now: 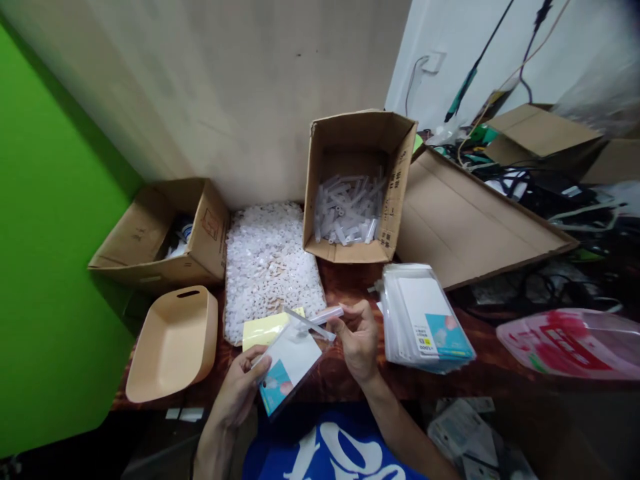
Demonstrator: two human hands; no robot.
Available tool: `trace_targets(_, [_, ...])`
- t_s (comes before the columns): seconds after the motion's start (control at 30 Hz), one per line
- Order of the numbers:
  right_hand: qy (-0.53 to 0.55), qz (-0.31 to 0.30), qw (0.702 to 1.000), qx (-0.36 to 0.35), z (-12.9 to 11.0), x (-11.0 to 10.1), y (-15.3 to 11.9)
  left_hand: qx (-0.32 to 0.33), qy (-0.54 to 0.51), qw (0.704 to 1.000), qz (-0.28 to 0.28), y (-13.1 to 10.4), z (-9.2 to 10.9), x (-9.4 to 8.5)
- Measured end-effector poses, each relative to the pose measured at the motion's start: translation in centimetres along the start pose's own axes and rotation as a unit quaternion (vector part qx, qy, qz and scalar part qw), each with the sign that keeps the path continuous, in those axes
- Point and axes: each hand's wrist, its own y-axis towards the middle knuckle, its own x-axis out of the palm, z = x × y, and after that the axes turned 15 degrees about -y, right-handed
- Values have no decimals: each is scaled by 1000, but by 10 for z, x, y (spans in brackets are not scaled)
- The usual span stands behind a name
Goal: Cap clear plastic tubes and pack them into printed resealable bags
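A clear packet with a white and blue card is gripped at its lower left side by my left hand, thumb on top. My right hand pinches a translucent plastic tube at the packet's upper right end. A clear strip crosses there, close to the right fingertips; whether it is the packet's flap or a separate piece I cannot tell. Behind the packet, a yellow sheet rests at the front edge of a tray heaped with small white pieces.
An open carton of translucent tubes stands at the back. To the right lies a stack of packets. At the left are a beige bin and another carton. A cardboard flap, cables and a pink-red bag lie right.
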Motion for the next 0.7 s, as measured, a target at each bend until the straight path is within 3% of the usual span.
trace_targets(0.13, [14, 24, 999, 46, 10, -6, 1, -12, 1, 1000, -3, 0, 0, 4])
trace_targets(0.3, [-20, -75, 995, 61, 10, -11, 1, 0, 59, 998, -18, 0, -3, 8])
trace_targets(0.47, [-147, -198, 969, -30, 5, -22, -7, 56, 69, 996, 6, 6, -20, 3])
trace_targets(0.6, [-188, -306, 925, -122, 1, -31, -10, 73, 89, 993, 17, 8, -26, -6])
trace_targets(0.67, [-220, -298, 919, -133, -4, -30, -2, 70, 102, 992, 11, 8, -24, -8])
trace_targets(0.7, [-236, -260, 926, -135, -7, -27, 6, 68, 113, 991, 6, 8, -22, -8])
